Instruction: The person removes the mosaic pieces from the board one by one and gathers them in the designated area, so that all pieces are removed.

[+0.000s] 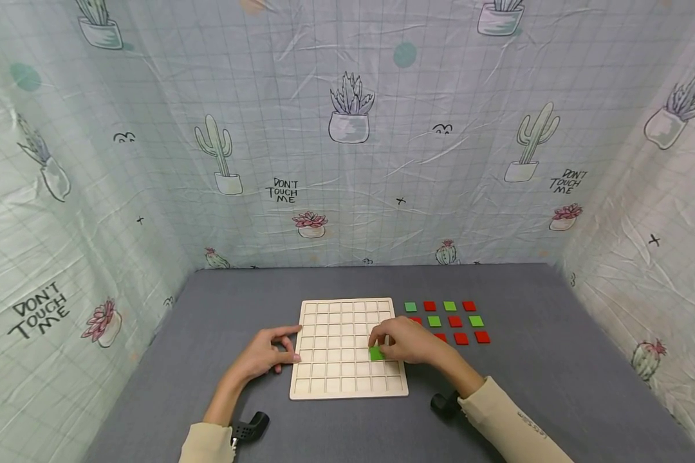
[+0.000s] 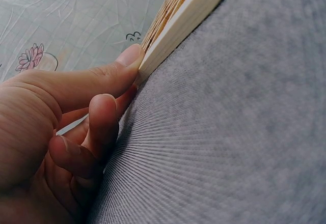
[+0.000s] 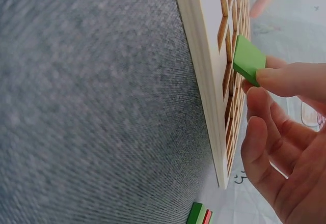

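Note:
A pale wooden grid board [image 1: 334,371] lies flat on the grey cloth. Along its left edge my left hand [image 1: 264,352] steadies it, the forefinger and thumb spread apart and touching the rim. In the left wrist view that thumb [image 2: 104,84] meets the board's corner [image 2: 168,43], while the other fingers bend loosely below. My right hand [image 1: 408,341] pinches a green square tile [image 1: 376,354] between thumb and fingertips over the board's right part. Seen from the right wrist, the tile [image 3: 249,58] is tilted, one edge close over the grid cells.
To the right of the board, several red tiles [image 1: 461,338] and green tiles [image 1: 476,321] lie in rows on the grey cloth [image 1: 556,386]. A printed curtain [image 1: 347,173] with cactus drawings hangs behind and at both sides. Dark wrist cameras [image 1: 251,427] are strapped to both wrists.

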`<state>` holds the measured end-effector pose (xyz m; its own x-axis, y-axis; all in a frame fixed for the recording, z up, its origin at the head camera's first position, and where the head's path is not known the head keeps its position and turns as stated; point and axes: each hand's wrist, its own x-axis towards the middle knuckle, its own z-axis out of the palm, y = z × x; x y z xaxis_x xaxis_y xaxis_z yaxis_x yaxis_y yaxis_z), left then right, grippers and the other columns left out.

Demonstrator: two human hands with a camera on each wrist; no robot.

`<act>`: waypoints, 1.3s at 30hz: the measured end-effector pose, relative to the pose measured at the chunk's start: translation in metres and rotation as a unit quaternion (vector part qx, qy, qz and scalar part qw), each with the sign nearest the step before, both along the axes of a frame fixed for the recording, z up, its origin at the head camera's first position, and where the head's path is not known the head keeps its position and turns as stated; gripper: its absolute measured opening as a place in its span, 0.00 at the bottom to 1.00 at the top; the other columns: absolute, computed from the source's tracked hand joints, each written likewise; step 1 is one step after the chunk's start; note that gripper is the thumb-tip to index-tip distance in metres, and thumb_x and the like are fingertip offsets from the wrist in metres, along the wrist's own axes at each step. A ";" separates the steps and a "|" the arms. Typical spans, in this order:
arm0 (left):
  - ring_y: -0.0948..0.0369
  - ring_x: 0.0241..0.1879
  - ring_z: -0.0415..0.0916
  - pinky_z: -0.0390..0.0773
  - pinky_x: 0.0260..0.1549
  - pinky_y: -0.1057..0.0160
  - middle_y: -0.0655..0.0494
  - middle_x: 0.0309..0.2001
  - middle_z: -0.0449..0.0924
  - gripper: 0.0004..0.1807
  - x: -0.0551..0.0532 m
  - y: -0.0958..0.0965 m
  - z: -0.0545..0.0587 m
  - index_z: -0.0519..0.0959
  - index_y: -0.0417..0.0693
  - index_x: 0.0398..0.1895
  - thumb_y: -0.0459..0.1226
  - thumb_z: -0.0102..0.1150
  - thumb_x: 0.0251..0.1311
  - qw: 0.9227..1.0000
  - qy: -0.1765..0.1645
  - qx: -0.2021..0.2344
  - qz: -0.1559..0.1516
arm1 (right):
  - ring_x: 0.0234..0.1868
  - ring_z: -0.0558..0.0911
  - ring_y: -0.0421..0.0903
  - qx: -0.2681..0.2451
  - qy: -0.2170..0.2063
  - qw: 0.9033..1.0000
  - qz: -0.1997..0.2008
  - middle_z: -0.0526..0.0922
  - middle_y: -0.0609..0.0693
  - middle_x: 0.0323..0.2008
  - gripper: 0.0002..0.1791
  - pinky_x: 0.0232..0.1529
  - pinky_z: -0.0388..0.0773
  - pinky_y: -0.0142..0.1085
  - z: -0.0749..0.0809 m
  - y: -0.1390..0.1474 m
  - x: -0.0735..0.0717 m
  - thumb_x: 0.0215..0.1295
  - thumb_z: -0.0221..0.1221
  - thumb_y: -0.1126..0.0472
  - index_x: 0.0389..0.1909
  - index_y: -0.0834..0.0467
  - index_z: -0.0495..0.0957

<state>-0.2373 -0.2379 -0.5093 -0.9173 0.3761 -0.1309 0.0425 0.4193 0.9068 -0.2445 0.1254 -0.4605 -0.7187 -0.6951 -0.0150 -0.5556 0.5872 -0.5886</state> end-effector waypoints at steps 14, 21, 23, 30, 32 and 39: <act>0.64 0.16 0.71 0.78 0.18 0.62 0.50 0.33 0.81 0.39 0.000 0.000 0.001 0.72 0.38 0.72 0.35 0.76 0.57 1.000 -0.002 0.005 -0.006 | 0.31 0.80 0.36 -0.019 -0.011 1.000 -0.001 0.88 0.47 0.41 0.12 0.33 0.77 0.29 0.009 0.005 0.004 0.69 0.58 0.70 0.43 0.53 0.87; 0.64 0.15 0.71 0.78 0.18 0.62 0.49 0.33 0.81 0.39 0.000 -0.001 0.002 0.73 0.39 0.72 0.35 0.76 0.57 1.000 -0.002 0.000 -0.003 | 0.32 0.78 0.36 -0.017 -0.015 0.999 -0.023 0.87 0.46 0.41 0.10 0.34 0.78 0.30 0.012 0.018 0.006 0.70 0.60 0.69 0.42 0.53 0.87; 0.64 0.15 0.71 0.78 0.18 0.62 0.49 0.33 0.81 0.39 0.000 -0.001 0.001 0.73 0.39 0.72 0.36 0.76 0.57 1.000 -0.002 -0.003 -0.002 | 0.31 0.77 0.36 -0.019 -0.021 0.999 -0.030 0.87 0.46 0.41 0.09 0.33 0.77 0.30 0.011 0.024 0.007 0.70 0.61 0.68 0.43 0.53 0.87; 0.64 0.15 0.70 0.78 0.18 0.62 0.49 0.33 0.81 0.39 0.001 -0.001 0.001 0.72 0.38 0.72 0.35 0.76 0.57 1.000 -0.004 0.000 -0.003 | 0.32 0.78 0.36 -0.039 -0.030 0.997 -0.054 0.87 0.46 0.42 0.09 0.33 0.78 0.31 0.007 0.052 0.011 0.70 0.63 0.67 0.46 0.55 0.87; 0.64 0.15 0.70 0.78 0.17 0.62 0.49 0.33 0.81 0.39 0.001 -0.001 0.001 0.72 0.38 0.72 0.35 0.76 0.57 1.000 -0.002 0.004 -0.004 | 0.31 0.78 0.36 -0.045 -0.026 0.997 -0.061 0.88 0.46 0.43 0.09 0.32 0.78 0.31 0.007 0.061 0.012 0.69 0.64 0.67 0.46 0.55 0.87; 0.65 0.14 0.70 0.77 0.16 0.63 0.48 0.32 0.83 0.39 -0.001 -0.001 -0.002 0.73 0.39 0.72 0.36 0.77 0.56 1.000 0.009 0.003 -0.008 | 0.28 0.77 0.35 -0.064 -0.029 0.994 -0.085 0.88 0.47 0.39 0.09 0.31 0.78 0.31 0.004 0.087 0.014 0.69 0.63 0.69 0.45 0.56 0.87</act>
